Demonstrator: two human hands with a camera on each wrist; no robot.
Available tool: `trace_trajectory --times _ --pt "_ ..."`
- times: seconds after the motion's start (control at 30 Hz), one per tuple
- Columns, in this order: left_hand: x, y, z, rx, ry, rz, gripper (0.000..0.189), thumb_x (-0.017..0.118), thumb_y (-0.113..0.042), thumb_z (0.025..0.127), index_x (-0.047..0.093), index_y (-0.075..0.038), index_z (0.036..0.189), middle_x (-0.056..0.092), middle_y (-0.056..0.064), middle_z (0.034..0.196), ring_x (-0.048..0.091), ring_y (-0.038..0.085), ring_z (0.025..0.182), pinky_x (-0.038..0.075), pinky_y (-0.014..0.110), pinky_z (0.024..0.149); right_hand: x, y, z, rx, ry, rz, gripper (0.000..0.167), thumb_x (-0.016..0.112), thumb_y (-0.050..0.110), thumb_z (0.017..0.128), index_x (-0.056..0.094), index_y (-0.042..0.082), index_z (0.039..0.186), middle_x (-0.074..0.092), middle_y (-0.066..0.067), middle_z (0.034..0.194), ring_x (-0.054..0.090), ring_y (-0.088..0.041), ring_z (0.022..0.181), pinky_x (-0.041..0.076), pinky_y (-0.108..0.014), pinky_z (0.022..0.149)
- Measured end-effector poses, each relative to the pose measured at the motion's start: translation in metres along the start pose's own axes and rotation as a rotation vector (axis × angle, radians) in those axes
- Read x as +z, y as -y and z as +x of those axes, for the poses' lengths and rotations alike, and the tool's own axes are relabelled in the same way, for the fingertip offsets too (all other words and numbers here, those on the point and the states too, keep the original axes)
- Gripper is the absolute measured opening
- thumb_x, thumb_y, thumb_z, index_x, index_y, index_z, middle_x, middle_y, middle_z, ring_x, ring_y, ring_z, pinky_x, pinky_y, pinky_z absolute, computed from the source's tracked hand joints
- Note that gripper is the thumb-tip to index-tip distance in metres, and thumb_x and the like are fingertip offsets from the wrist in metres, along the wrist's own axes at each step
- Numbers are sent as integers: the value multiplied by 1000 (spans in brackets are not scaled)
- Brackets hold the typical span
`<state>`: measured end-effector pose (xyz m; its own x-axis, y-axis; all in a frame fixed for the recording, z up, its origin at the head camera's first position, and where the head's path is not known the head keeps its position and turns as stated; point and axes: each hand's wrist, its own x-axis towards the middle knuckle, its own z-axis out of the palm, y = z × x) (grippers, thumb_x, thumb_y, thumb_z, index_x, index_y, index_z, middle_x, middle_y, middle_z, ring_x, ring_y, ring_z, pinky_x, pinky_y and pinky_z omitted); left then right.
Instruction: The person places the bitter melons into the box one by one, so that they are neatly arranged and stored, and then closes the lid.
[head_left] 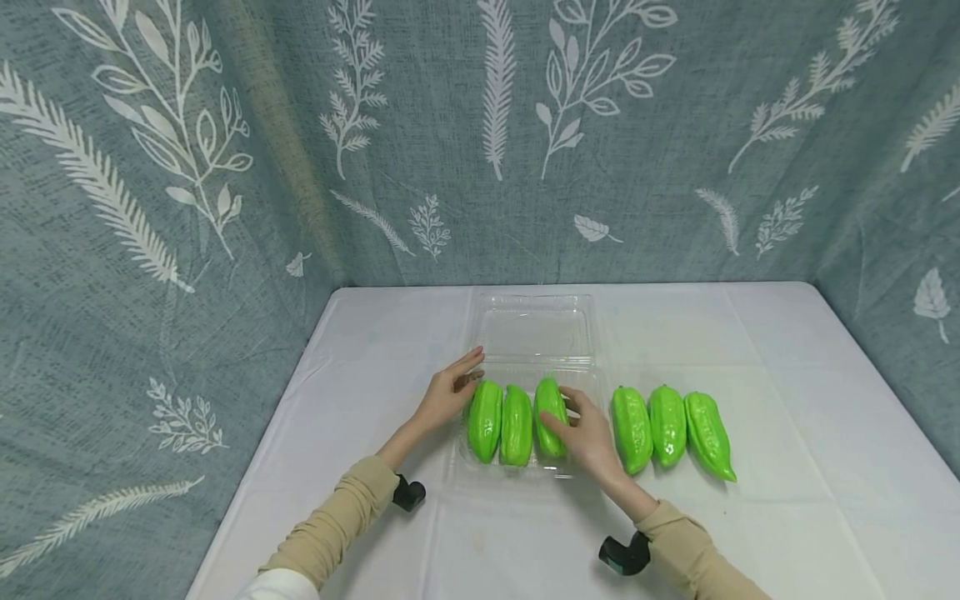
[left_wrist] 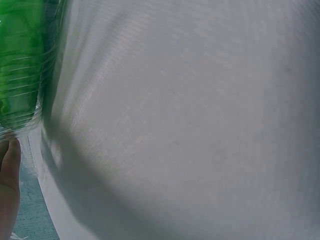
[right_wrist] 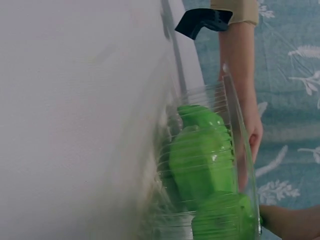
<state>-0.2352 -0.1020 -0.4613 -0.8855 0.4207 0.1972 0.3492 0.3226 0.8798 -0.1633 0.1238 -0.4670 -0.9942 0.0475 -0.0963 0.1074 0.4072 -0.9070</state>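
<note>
In the head view, a clear plastic clamshell box lies with its lid folded back. Three glossy green ridged bitter melons sit side by side in its base: a left one, a middle one and a right one. My right hand holds the right bitter melon between thumb and fingers. With fingers extended, my left hand touches the box's left side near the hinge. The left wrist view shows part of that hand at the box's corner. Through the ribbed wall, green melons show in the right wrist view.
Three more bitter melons lie in a row on the white-covered table, right of the box. Leaf-patterned blue-green curtains stand behind and at both sides. Black wrist cameras sit below the forearms.
</note>
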Motion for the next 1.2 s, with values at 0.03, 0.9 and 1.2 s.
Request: trace_trajectory --times 0.03,0.9,1.2 --pt "0 0 0 -1 -2 -3 44 46 14 90 42 14 134 33 28 147 54 45 118 46 49 101 1 -1 0 1 2 -2 60 65 24 90 42 -3 138 51 -31 133 56 -47 114 55 -47 93" --pt "0 1 -1 -10 15 23 44 46 12 91 41 14 135 32 28 148 54 43 119 45 50 103 10 -5 0 33 38 -85 62 64 19 88 38 -7 139 47 -34 135 52 -48 118 54 -50 93" --pt "1 1 -2 -5 9 19 44 46 12 91 41 15 134 33 28 148 54 43 119 44 51 104 5 -4 -2 32 85 -101 63 65 17 88 38 -9 139 44 -33 137 49 -49 122 48 -52 100"
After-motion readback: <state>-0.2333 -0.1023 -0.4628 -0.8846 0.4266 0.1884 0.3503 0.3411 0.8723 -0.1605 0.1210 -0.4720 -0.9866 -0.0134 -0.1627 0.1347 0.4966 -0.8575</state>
